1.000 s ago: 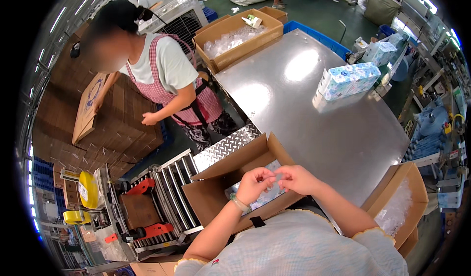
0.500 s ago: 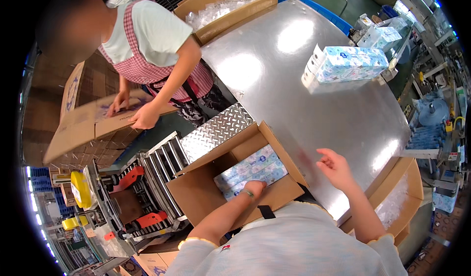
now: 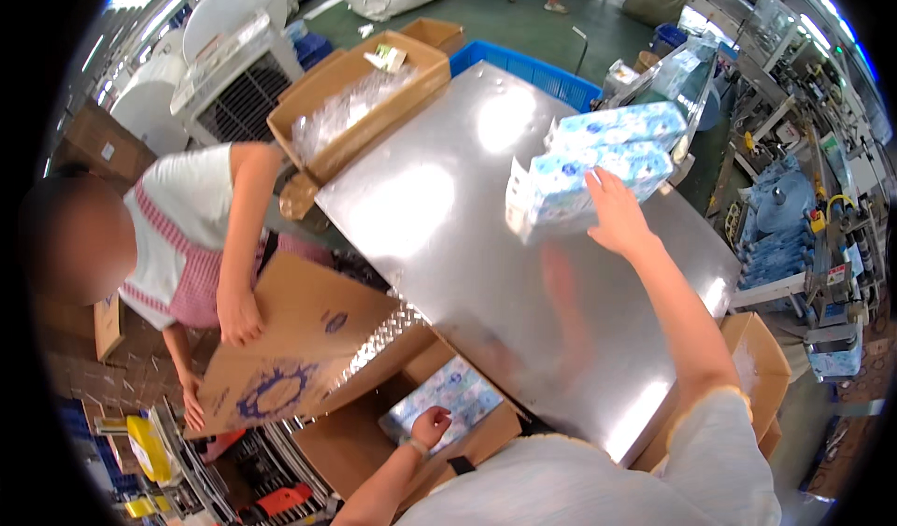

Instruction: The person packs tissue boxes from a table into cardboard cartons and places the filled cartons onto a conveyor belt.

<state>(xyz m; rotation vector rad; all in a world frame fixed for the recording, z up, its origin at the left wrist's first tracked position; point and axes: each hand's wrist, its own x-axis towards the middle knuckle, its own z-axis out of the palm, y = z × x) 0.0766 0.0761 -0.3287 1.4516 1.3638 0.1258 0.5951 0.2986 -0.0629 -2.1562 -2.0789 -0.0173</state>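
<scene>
My right hand (image 3: pixel 617 216) reaches across the metal table (image 3: pixel 448 255), its fingers outstretched at the near side of a blue-and-white patterned pack (image 3: pixel 570 178). Whether the fingertips touch it I cannot tell. Directly behind lies a second such pack (image 3: pixel 621 124). Over the open cardboard box (image 3: pixel 491 431) by my body, my left hand (image 3: pixel 432 426) has its fingers curled in with nothing visible in them. Below that hand, similar patterned packs (image 3: pixel 458 388) lie inside the box.
At left, a co-worker holds a flattened carton (image 3: pixel 304 339) whose edge overlaps my box. Rollers (image 3: pixel 201 479) run beneath. A box of clear plastic (image 3: pixel 360 106) and a blue crate (image 3: pixel 528 73) stand beyond the table; another open box (image 3: pixel 757 358) is at right. Machinery (image 3: pixel 794 199) lines the right.
My right hand has stretched forward to the packs. My left hand has lifted off the packs in the box. The co-worker's carton has come closer to my box. The view has tilted up.
</scene>
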